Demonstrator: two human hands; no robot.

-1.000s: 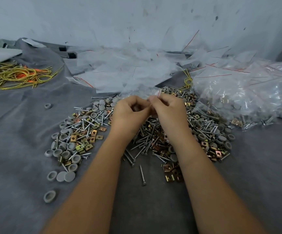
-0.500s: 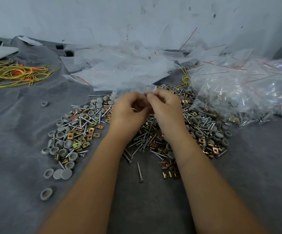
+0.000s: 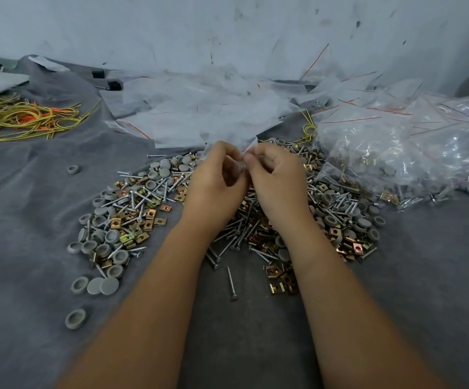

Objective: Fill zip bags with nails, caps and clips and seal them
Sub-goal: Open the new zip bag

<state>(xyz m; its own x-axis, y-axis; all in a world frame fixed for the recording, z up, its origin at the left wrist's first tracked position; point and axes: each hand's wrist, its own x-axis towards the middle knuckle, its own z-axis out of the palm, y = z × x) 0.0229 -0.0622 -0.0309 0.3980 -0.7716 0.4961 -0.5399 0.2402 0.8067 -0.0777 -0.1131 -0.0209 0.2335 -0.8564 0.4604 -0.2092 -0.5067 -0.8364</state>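
I see my left hand (image 3: 218, 179) and right hand (image 3: 276, 176) raised close together over the pile of nails, caps and clips (image 3: 255, 220), fingers curled, both pinching the top edge of a small clear zip bag (image 3: 243, 160) held between them. Both forearms reach forward from below, wrists slightly bent. Empty bags (image 3: 199, 119) lie beyond; filled bags (image 3: 401, 155) sit heaped at right.
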